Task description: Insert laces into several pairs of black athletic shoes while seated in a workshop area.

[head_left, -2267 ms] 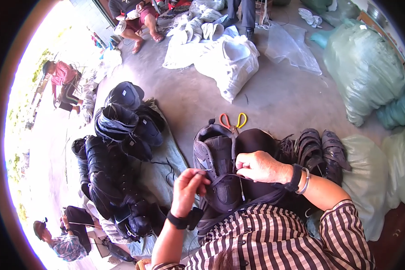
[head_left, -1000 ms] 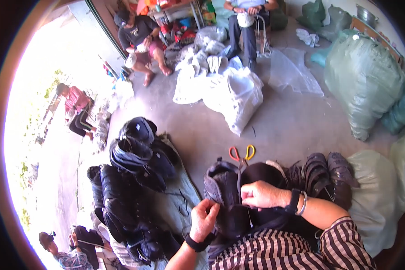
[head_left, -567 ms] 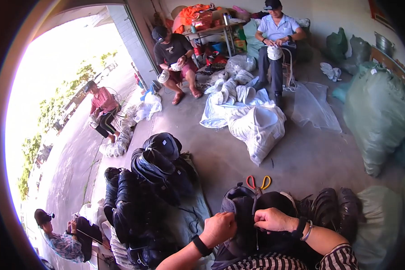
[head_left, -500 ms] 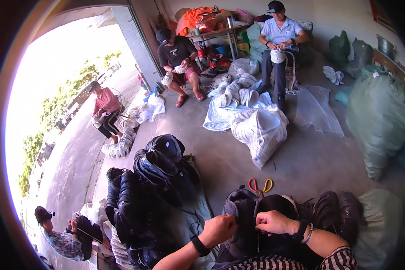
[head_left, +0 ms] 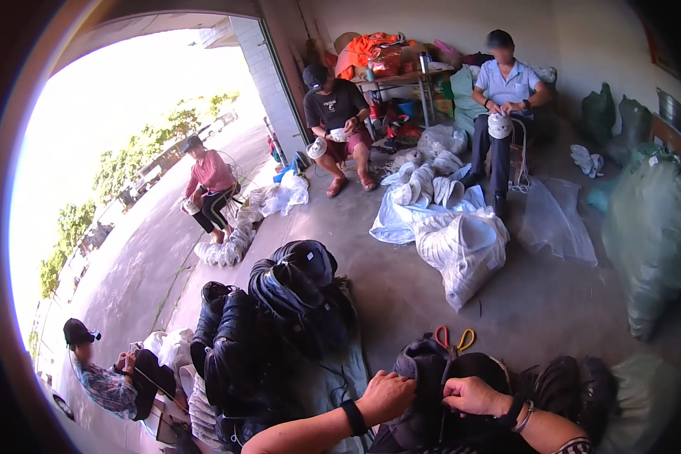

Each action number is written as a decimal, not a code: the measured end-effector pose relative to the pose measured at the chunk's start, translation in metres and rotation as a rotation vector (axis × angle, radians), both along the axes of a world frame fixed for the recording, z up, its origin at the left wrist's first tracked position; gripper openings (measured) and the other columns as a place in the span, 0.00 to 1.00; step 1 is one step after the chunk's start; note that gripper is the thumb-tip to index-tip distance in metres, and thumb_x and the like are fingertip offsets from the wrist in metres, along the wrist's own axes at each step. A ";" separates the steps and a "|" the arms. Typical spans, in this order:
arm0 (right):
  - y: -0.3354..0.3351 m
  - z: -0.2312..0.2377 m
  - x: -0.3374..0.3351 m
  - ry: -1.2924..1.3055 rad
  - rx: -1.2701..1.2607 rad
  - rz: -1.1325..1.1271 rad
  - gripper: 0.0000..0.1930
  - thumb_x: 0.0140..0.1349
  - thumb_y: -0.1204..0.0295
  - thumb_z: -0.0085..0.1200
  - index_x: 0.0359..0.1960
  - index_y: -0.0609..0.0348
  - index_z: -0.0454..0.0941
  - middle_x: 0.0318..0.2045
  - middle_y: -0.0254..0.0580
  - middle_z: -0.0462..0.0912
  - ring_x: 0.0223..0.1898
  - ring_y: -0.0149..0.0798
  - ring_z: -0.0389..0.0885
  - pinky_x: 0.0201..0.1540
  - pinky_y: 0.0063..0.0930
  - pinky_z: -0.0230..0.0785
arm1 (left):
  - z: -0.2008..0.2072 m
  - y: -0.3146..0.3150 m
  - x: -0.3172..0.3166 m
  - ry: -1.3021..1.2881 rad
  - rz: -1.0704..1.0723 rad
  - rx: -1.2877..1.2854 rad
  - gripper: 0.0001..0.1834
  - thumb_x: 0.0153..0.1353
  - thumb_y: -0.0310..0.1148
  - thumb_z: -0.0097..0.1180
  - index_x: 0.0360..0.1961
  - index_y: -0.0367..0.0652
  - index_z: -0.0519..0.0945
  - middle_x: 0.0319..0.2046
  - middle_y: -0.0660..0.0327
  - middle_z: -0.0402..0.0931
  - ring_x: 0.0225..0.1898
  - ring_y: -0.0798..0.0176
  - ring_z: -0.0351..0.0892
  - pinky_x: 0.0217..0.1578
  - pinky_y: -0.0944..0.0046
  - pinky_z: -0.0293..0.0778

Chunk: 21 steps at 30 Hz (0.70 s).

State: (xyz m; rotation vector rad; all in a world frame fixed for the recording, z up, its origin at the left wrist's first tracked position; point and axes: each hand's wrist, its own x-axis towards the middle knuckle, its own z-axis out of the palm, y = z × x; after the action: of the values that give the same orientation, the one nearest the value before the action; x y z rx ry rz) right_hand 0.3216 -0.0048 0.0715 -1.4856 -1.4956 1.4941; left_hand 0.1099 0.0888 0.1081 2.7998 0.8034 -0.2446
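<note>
A dark padded fabric piece [head_left: 421, 362], which looks like a shoe upper, stands in front of me at my lap. At its left edge my left hand [head_left: 388, 396] is closed, knuckles up, the fingertips hidden. My right hand [head_left: 473, 395] is closed in a pinch at its right side. Below the right hand hangs a thin light strand [head_left: 441, 430]. Whatever lies between the fingers of either hand is too small to make out. Scissors [head_left: 454, 340] with one red and one yellow handle loop lie just beyond the dark piece.
Stacked dark pieces [head_left: 299, 284] stand at my left; more dark pieces [head_left: 560, 382] lie at my right. Ahead is a white sack [head_left: 461, 261] of nested pale pieces. Several people work seated around me. A large green sack [head_left: 651, 234] stands far right.
The whole view has shifted, so the room and my hands sit further right and lower in the picture. My hands keep nearly the same closed pose at the dark piece.
</note>
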 end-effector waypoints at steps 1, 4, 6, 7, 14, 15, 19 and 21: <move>-0.003 0.003 -0.002 -0.100 0.090 -0.006 0.07 0.57 0.71 0.57 0.32 0.61 0.74 0.20 0.40 0.80 0.18 0.33 0.78 0.24 0.25 0.70 | 0.006 0.001 0.001 -0.010 0.008 0.006 0.07 0.55 0.39 0.56 0.29 0.49 0.75 0.31 0.64 0.76 0.43 0.59 0.75 0.44 0.56 0.67; -0.009 0.010 -0.002 -0.514 0.574 -0.004 0.12 0.52 0.69 0.61 0.35 0.56 0.74 0.30 0.43 0.79 0.31 0.44 0.80 0.33 0.34 0.73 | 0.018 0.010 0.009 0.021 -0.153 0.166 0.08 0.51 0.37 0.56 0.32 0.49 0.76 0.45 0.63 0.74 0.51 0.60 0.69 0.49 0.58 0.63; -0.007 0.031 -0.006 -0.698 0.835 0.006 0.13 0.49 0.69 0.63 0.36 0.53 0.76 0.38 0.42 0.75 0.38 0.43 0.78 0.37 0.32 0.72 | 0.022 0.015 0.010 -0.437 -0.342 0.389 0.07 0.50 0.36 0.58 0.31 0.50 0.75 0.39 0.68 0.71 0.52 0.64 0.63 0.50 0.57 0.62; -0.002 0.034 -0.005 -0.703 0.840 0.011 0.13 0.49 0.69 0.63 0.36 0.53 0.76 0.38 0.42 0.75 0.38 0.43 0.78 0.37 0.32 0.72 | 0.024 0.021 0.010 -0.421 -0.457 0.361 0.08 0.49 0.37 0.58 0.32 0.51 0.75 0.38 0.66 0.71 0.48 0.64 0.65 0.51 0.59 0.62; 0.015 0.025 -0.005 -0.817 0.967 0.343 0.06 0.46 0.74 0.56 0.29 0.54 0.78 0.33 0.40 0.71 0.36 0.41 0.73 0.35 0.31 0.69 | 0.019 0.038 0.021 -0.060 -0.667 0.231 0.13 0.49 0.43 0.59 0.33 0.51 0.74 0.36 0.65 0.70 0.48 0.63 0.67 0.47 0.62 0.65; 0.017 0.025 -0.005 -0.807 0.946 0.404 0.05 0.46 0.75 0.55 0.27 0.55 0.77 0.32 0.41 0.71 0.36 0.41 0.73 0.35 0.31 0.70 | 0.016 0.041 0.019 -0.076 -0.676 0.240 0.14 0.50 0.45 0.59 0.34 0.51 0.74 0.36 0.65 0.70 0.46 0.63 0.68 0.45 0.60 0.68; 0.026 0.031 -0.005 -0.817 0.918 0.562 0.05 0.45 0.75 0.55 0.26 0.56 0.77 0.32 0.41 0.72 0.37 0.41 0.73 0.35 0.31 0.70 | 0.009 0.042 0.015 -0.036 -0.573 0.090 0.12 0.50 0.44 0.60 0.31 0.51 0.76 0.36 0.64 0.71 0.45 0.61 0.70 0.39 0.59 0.73; 0.029 0.030 0.000 -0.858 0.907 0.622 0.04 0.45 0.76 0.55 0.26 0.57 0.78 0.31 0.43 0.72 0.35 0.43 0.74 0.35 0.33 0.71 | 0.002 0.035 0.021 0.061 -0.536 0.075 0.08 0.51 0.41 0.59 0.26 0.49 0.78 0.36 0.62 0.72 0.45 0.58 0.70 0.33 0.59 0.76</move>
State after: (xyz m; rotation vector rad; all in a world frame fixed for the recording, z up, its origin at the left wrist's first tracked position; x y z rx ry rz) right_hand 0.3213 0.0237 0.1018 -1.1146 -2.7979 0.1637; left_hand 0.1311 0.1241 0.1100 3.0373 0.0532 -0.3909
